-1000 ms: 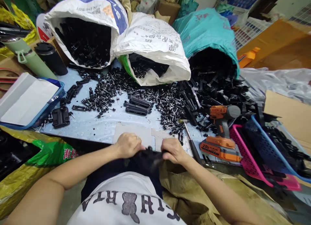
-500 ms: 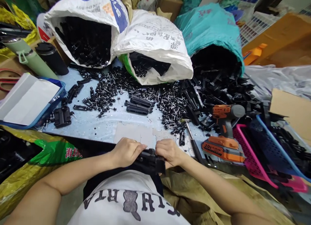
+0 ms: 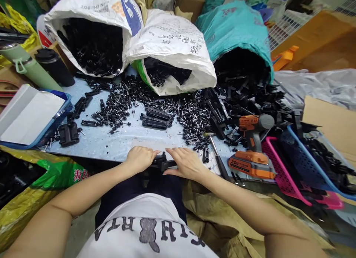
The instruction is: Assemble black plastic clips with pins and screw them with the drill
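Between my two hands, at the table's front edge, is a black plastic part (image 3: 163,162) with a small knob on top; much of it is hidden by my fingers. My left hand (image 3: 141,158) is closed around its left end, thumb along the top. On the other end, my right hand (image 3: 187,163) grips it with fingers over the top and thumb below. Just beyond lie several long black plastic bars (image 3: 156,120). Right of my right hand are a hammer (image 3: 218,159) with a dark handle and an orange cordless drill (image 3: 252,148).
Small black knobs with metal pins (image 3: 118,107) are heaped across the blue table (image 3: 91,139). A white sack (image 3: 172,39), another white-and-blue sack (image 3: 94,7) and a teal sack (image 3: 236,28) spill black parts. Pink (image 3: 286,176) and blue baskets (image 3: 311,157) stand right, bottles (image 3: 57,67) left.
Both hands have moved up and forward to the table edge with the black part. The part has turned, and my right hand's fingers now lie straighter over it. The view has shifted slightly.
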Available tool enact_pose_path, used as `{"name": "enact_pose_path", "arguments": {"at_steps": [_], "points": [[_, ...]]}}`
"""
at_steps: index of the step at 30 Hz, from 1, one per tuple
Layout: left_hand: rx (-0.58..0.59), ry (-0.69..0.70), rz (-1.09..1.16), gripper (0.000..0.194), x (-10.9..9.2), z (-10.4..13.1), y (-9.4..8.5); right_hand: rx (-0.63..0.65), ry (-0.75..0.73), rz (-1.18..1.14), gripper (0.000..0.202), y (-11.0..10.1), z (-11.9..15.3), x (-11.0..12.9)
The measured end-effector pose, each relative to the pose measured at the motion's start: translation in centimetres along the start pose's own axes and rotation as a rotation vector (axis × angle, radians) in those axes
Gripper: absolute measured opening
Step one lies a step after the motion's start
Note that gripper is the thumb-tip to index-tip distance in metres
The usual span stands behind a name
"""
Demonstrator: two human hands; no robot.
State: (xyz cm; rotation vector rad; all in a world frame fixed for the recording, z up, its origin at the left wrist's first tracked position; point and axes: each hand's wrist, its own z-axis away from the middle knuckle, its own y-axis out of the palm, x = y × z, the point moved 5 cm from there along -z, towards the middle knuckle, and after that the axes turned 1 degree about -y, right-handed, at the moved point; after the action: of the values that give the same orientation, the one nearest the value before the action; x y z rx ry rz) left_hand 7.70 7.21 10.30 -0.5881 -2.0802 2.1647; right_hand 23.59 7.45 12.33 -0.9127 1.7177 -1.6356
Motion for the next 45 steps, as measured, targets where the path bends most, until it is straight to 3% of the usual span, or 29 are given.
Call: {"name": "enact_pose_path", "arguments": {"at_steps": [4, 9, 14, 19, 23, 25, 28, 32, 36, 38, 40, 42, 45], "points": [[0.082, -0.046, 0.029, 0.062, -0.7, 0.0, -0.3, 0.205, 0.083, -0.091, 0.072, 1.0, -1.0, 0.5], [0.110, -0.133, -0.031, 0.064, -0.8, -0.7, 0.5, 0.393, 0.234, 0.037, 0.073, 1.5, -1.5, 0.6], [0.108, -0.059, -0.050, 0.063, -1.1, -1.8, 1.2, 0.354, 0.070, 0.086, 0.044, 1.5, -2.3, -0.1], [0.112, -0.073, -0.034, 0.062, -0.8, -1.9, 1.8, 0.347, -0.030, 0.080, 0.046, 2.6, -2.4, -1.3], [0.155, -0.075, 0.006, 0.064, -0.9, -1.5, 2.6, 0.328, -0.089, 0.047, 0.045, 3.1, -2.3, -0.9], [0.149, -0.088, 0.042, 0.064, -0.6, -1.5, 2.6, 0.272, -0.105, 0.010, 0.049, 2.5, -2.0, -0.8], [0.047, -0.065, 0.086, 0.060, 0.3, -1.7, 1.9, 0.140, -0.057, -0.029, 0.062, 0.8, -1.0, -1.9], [-0.131, 0.231, 0.216, 0.059, 0.0, -0.6, 0.2, -0.003, -0.059, -0.137, 0.065, -1.0, 1.6, -3.3], [-0.332, 0.575, 0.660, 0.063, -2.8, 3.0, -2.0, -0.149, -0.325, -0.665, 0.063, -1.6, 3.7, -0.1], [-0.446, 0.615, 0.904, 0.063, -4.4, 4.3, -2.7, -0.282, -0.284, -0.926, 0.060, -1.2, 3.5, 1.6], [-0.590, 0.571, 1.017, 0.060, -5.6, 5.0, -2.8, -0.432, -0.153, -1.065, 0.054, 0.1, 2.4, 2.9], [-0.742, 0.518, 0.956, 0.055, -6.3, 5.1, -2.3, -0.598, -0.052, -1.122, 0.044, 1.7, 0.6, 3.4], [-0.889, 0.487, 0.599, 0.052, -6.0, 4.2, -0.9, -0.893, 0.087, -1.120, 0.032, 3.4, -2.3, 1.5]]}}
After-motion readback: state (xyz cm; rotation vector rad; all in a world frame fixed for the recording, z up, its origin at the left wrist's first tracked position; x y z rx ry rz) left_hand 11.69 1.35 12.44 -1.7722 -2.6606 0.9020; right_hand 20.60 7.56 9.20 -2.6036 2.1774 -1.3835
